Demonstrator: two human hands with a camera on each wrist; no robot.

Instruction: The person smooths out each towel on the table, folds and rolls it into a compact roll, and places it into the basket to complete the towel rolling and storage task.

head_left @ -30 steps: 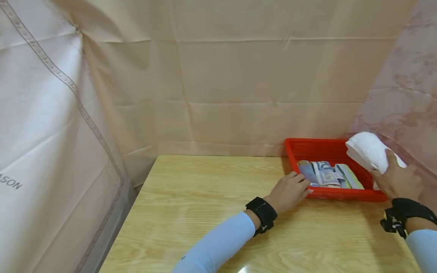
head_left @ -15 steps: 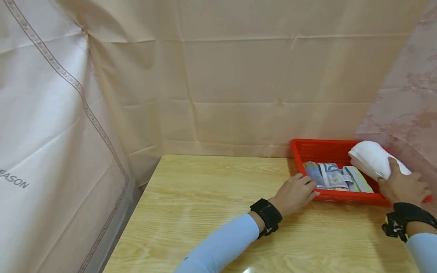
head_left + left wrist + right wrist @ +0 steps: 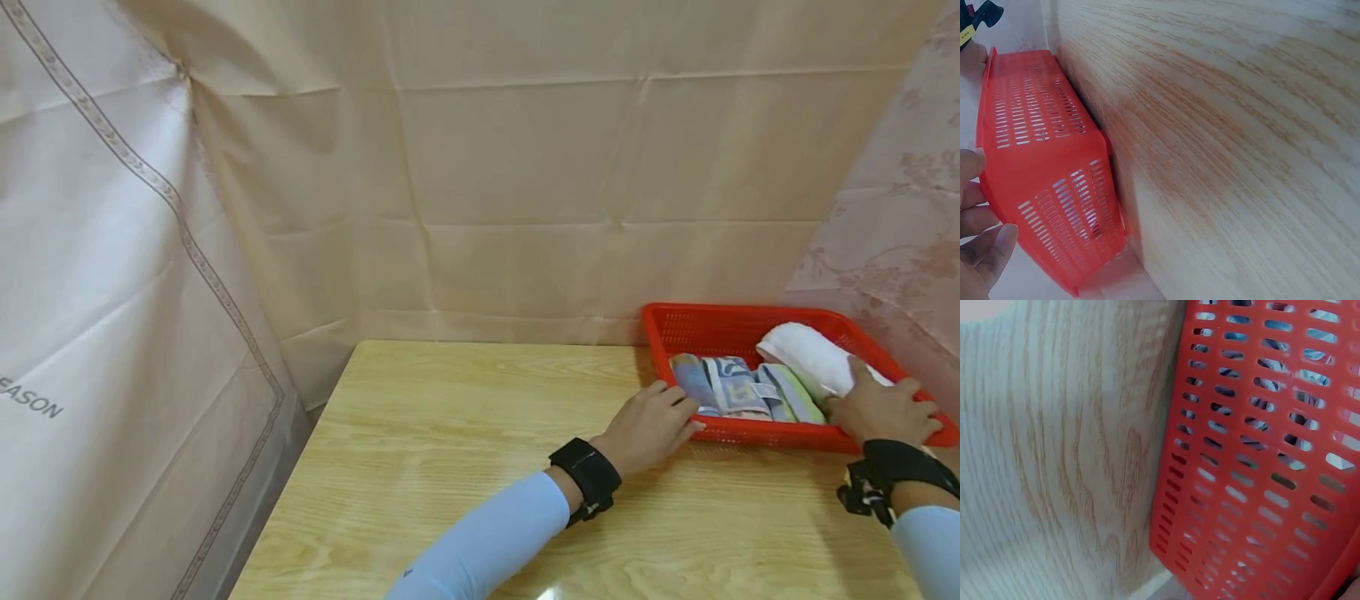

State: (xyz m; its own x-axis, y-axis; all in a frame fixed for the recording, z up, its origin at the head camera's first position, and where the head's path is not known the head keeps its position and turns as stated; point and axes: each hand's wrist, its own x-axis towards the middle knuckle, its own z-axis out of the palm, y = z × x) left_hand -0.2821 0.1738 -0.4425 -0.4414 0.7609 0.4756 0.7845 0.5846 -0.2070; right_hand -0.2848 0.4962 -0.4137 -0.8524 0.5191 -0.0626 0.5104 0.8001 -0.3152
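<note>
A red plastic basket with slotted walls stands at the right end of the table. My left hand holds its near left corner; in the left wrist view, fingertips and thumb touch the rim. Inside, a rolled white towel lies slanted at the right, with my right hand gripping its near end. Left of it sit folded cloths: a bluish one, a blue-and-white patterned one and a green-and-grey one. The right wrist view shows mostly the basket's slotted wall, with the towel hidden.
The wood-grain table stretches left of the basket. Behind it hangs a beige cloth, with a white cloth at the left and a pink floral one at the right. The basket stands close to the back cloth.
My right hand has lowered the rolled white towel into the basket's right side, beside the green-and-grey cloth. My left hand stays at the corner. The head view has shifted slightly.
</note>
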